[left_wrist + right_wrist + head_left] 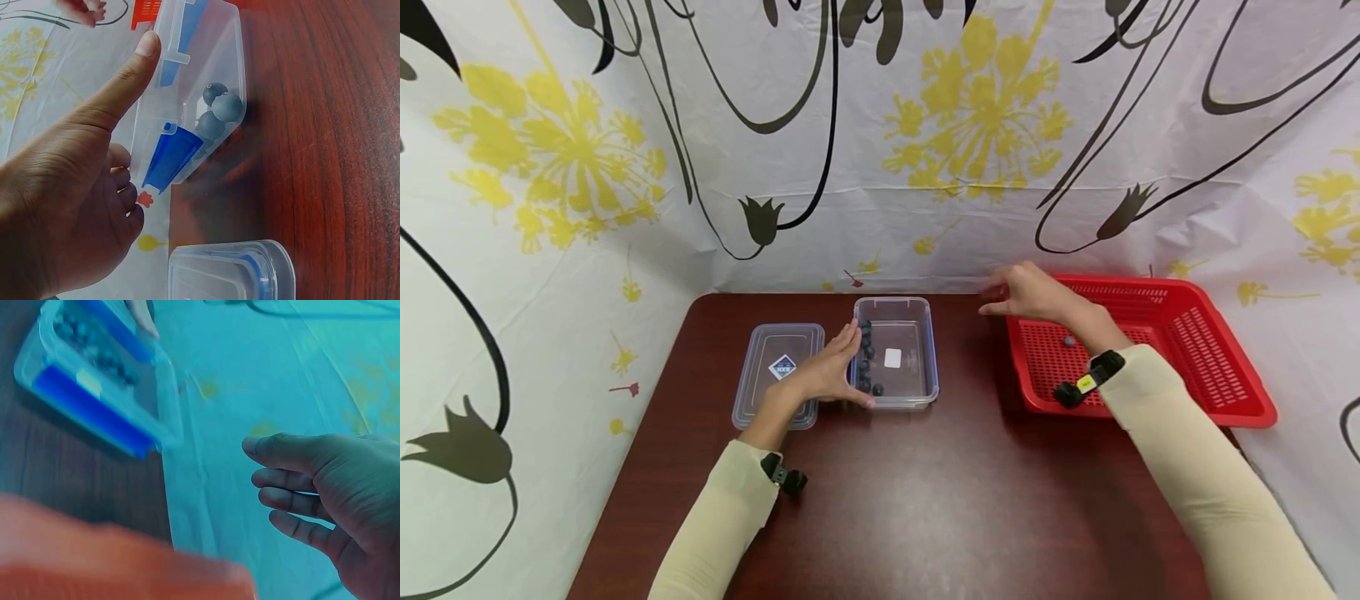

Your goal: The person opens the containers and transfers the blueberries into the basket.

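A clear plastic food container [917, 367] with blue side clips stands uncovered on the table, with several blueberries [865, 350] lined up along its left wall. My left hand [823, 371] rests at the container's left side, thumb near the front corner and fairly straight fingers along the wall. In the left wrist view, the left thumb [128, 75] overlaps the rim. My right hand [1030, 292] hovers at the back left corner of a red plastic basket [1213, 358], fingers loosely bent and nothing between them. One blueberry [1069, 341] lies in the basket.
The container's clear lid [760, 383] lies flat to the left, partly under the left forearm in the head view. A patterned cloth [880, 208] hangs behind and beside the dark wooden table [925, 500]. The basket's right end reaches past the table's right edge.
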Demonstrator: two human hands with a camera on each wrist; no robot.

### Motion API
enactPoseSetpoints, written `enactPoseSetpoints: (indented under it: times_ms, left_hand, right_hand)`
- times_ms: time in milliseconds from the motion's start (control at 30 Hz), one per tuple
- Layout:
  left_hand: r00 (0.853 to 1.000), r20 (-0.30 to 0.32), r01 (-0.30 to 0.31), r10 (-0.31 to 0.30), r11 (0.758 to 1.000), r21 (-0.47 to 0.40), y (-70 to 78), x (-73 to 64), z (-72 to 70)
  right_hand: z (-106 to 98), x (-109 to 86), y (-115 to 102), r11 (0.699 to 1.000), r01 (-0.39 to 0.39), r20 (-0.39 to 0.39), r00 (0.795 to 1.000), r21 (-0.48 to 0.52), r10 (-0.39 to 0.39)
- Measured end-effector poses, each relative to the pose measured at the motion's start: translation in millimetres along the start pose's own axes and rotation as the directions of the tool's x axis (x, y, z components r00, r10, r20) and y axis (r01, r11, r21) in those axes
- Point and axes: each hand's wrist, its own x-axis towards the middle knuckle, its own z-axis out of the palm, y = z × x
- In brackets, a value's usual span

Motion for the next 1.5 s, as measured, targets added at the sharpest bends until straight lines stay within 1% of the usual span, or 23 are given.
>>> enactPoseSetpoints:
  times_ms: [133,267,367,600,733,867,967,1033,1100,1167,1333,1500]
  left_hand:
    - [1.000,-0.002,-0.002,0.002,1.000,0.008,-0.9,0.6,1.3]
    - [1.000,-0.002,-0.008,0.008,1.000,0.014,-1.2,1.0,1.6]
    - [1.000,-0.006,-0.014,0.014,1.000,0.012,-1.2,0.2,1.1]
    - [1.000,-0.018,0.005,-0.004,1.000,0.024,-1.4,0.4,0.6]
    - [0.999,-0.033,0.005,-0.003,0.999,0.046,-1.2,0.8,0.3]
    - [0.999,-0.044,0.009,-0.006,0.998,0.067,-0.5,0.3,0.1]
    - [0.999,-0.044,0.010,-0.006,0.997,0.080,0.1,-0.2,0.1]
    - [0.999,-0.041,0.014,-0.011,0.996,0.083,-0.1,0.1,0.3]
    - [0.999,-0.041,0.015,-0.012,0.996,0.084,-0.4,0.4,0.6]
    - [0.999,-0.044,0.017,-0.013,0.996,0.084,-0.6,0.5,0.5]
    - [0.998,-0.056,0.013,-0.008,0.996,0.091,-0.2,0.4,-0.4]
    - [0.999,-0.052,0.015,-0.010,0.996,0.090,0.8,-0.2,-0.6]
  right_hand:
    - [18.8,20.1,-16.6,0.997,0.052,0.044,0.998,0.059,-0.055]
    - [39.9,36.2,-30.4,0.993,0.089,0.078,0.992,0.082,-0.096]
    - [56.5,45.3,-40.2,0.988,0.104,0.106,0.988,0.110,-0.116]
    - [95.1,59.8,-57.4,0.982,0.141,0.176,0.971,0.127,-0.162]
    - [110.9,64.6,-65.6,0.978,0.146,0.222,0.959,0.149,-0.177]
    - [124.6,67.2,-73.7,0.981,0.101,0.284,0.948,0.168,-0.146]
    - [135.9,68.3,-78.3,0.985,0.095,0.325,0.936,0.147,-0.139]
    - [142.8,68.7,-80.7,0.986,0.105,0.342,0.929,0.130,-0.144]
    - [148.7,69.1,-82.7,0.985,0.121,0.350,0.924,0.124,-0.157]
    - [153.4,69.7,-84.7,0.983,0.118,0.356,0.921,0.141,-0.162]
    - [161.5,70.9,-88.0,0.980,0.118,0.360,0.917,0.158,-0.169]
    - [168.1,69.8,-89.0,0.981,0.115,0.361,0.918,0.154,-0.165]
